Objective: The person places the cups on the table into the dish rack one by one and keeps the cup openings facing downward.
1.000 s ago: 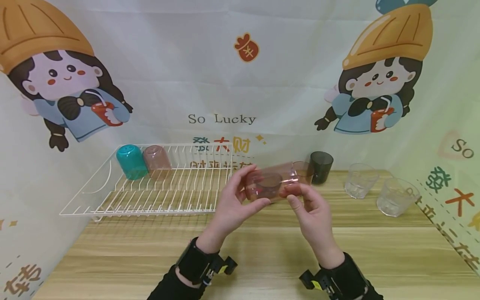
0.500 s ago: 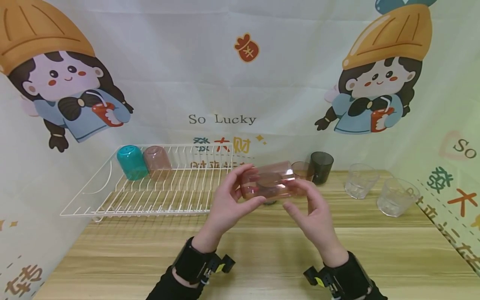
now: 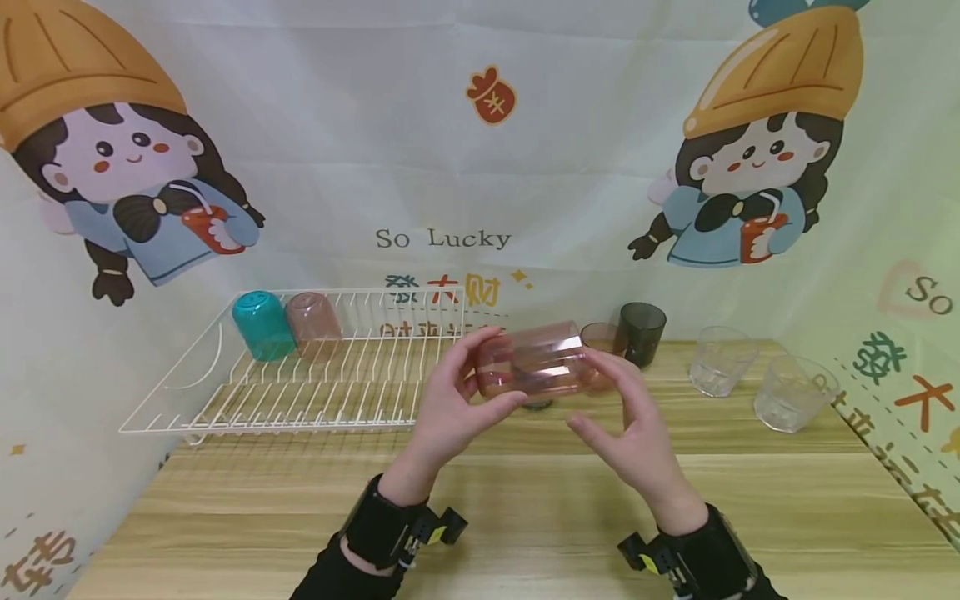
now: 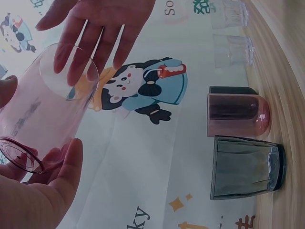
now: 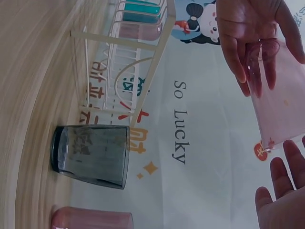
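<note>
A pink transparent tumbler [image 3: 528,358] lies sideways in mid-air above the wooden table. My left hand [image 3: 453,408] grips it round the base end, thumb in front and fingers behind. At the rim end is my right hand [image 3: 637,425], fingers extended and thumb held apart from the glass. The left wrist view shows the tumbler's open mouth [image 4: 69,71] in front of the right hand's fingers; whether they touch the rim I cannot tell. In the right wrist view, the left hand [image 5: 255,24] cups the base.
On the left, a white wire rack [image 3: 300,408] bears an upturned teal glass [image 3: 264,325] and an upturned pink one [image 3: 315,317]. Behind the hands stand a grey glass [image 5: 93,152], another pink glass [image 3: 600,335] and a dark one [image 3: 642,333]. Two clear glasses [image 3: 722,367] stand farther right.
The right hand has loosened from the tumbler's rim end, its thumb moving away from the glass. The left hand has carried the tumbler slightly left.
</note>
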`<state>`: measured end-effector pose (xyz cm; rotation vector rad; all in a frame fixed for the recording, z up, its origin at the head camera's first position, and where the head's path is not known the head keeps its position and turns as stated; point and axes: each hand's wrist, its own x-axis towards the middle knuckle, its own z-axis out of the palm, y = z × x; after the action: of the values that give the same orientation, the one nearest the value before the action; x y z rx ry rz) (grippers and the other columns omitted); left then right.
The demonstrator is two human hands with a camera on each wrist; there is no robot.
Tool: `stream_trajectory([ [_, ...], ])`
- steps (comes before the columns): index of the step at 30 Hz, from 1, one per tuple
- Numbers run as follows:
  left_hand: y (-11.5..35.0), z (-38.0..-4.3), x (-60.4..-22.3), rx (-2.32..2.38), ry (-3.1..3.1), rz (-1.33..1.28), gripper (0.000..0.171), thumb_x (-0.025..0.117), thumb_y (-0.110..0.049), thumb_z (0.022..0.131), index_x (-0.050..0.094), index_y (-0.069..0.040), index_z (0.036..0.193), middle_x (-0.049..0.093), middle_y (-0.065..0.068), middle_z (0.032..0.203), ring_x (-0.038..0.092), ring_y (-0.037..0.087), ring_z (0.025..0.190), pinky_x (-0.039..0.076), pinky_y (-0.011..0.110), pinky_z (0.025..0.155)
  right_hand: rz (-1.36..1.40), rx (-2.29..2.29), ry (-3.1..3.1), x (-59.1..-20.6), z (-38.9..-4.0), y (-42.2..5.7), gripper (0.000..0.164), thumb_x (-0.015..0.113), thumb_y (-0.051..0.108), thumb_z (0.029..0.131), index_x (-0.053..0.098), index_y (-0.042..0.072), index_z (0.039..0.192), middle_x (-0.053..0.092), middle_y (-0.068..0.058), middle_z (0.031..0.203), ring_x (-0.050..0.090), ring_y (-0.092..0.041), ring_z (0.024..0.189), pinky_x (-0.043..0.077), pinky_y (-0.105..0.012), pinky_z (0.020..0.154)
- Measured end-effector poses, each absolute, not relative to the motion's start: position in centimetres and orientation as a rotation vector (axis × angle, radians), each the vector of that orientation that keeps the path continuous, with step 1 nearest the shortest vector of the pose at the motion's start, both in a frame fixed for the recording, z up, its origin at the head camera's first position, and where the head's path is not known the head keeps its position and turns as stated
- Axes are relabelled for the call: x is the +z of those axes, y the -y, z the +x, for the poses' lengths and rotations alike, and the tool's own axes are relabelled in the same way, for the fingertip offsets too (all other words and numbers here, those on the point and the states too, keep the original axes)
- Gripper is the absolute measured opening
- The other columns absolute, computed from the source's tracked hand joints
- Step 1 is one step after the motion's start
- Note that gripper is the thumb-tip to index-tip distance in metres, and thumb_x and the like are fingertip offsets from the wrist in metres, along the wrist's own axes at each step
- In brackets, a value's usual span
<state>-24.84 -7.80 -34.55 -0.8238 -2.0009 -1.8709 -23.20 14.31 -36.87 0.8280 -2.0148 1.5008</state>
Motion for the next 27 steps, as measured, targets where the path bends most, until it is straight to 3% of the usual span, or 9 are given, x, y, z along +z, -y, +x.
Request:
stream_trajectory([
  [8, 8.4, -24.8, -34.5, -1.837, 2.027, -0.794, 0.073, 0.079, -0.001, 0.071, 0.047, -0.012, 0.135, 0.054, 0.01, 0.126, 0.057, 0.025, 0.108, 0.054, 0.03, 0.088, 0.854, 1.412, 2.049, -36.8, -23.2, -15.2, 0.073, 0.075, -0.002, 0.072, 0.046, 0.008, 0.138, 0.046, -0.004, 0.142, 0.036, -0.013, 0.132, 0.028, -0.027, 0.11],
  [25, 10.8, -24.7, -33.9, -1.755, 2.089, -0.76, 0.073, 0.08, -0.002, 0.071, 0.046, -0.008, 0.135, 0.055, 0.011, 0.123, 0.058, 0.025, 0.107, 0.054, 0.026, 0.087, 0.847, 1.234, 2.129, -37.1, -23.1, -17.0, 0.079, 0.08, -0.002, 0.066, 0.047, 0.004, 0.137, 0.047, -0.008, 0.142, 0.035, -0.013, 0.133, 0.024, -0.025, 0.111],
  [27, 11.0, -24.6, -33.7, -1.753, 2.099, -0.753, 0.072, 0.08, -0.002, 0.071, 0.046, -0.008, 0.135, 0.055, 0.011, 0.122, 0.057, 0.027, 0.107, 0.054, 0.031, 0.087, 0.846, 1.214, 2.14, -37.3, -23.1, -17.3, 0.079, 0.08, 0.0, 0.066, 0.047, 0.004, 0.137, 0.047, -0.008, 0.141, 0.035, -0.012, 0.132, 0.024, -0.025, 0.111],
])
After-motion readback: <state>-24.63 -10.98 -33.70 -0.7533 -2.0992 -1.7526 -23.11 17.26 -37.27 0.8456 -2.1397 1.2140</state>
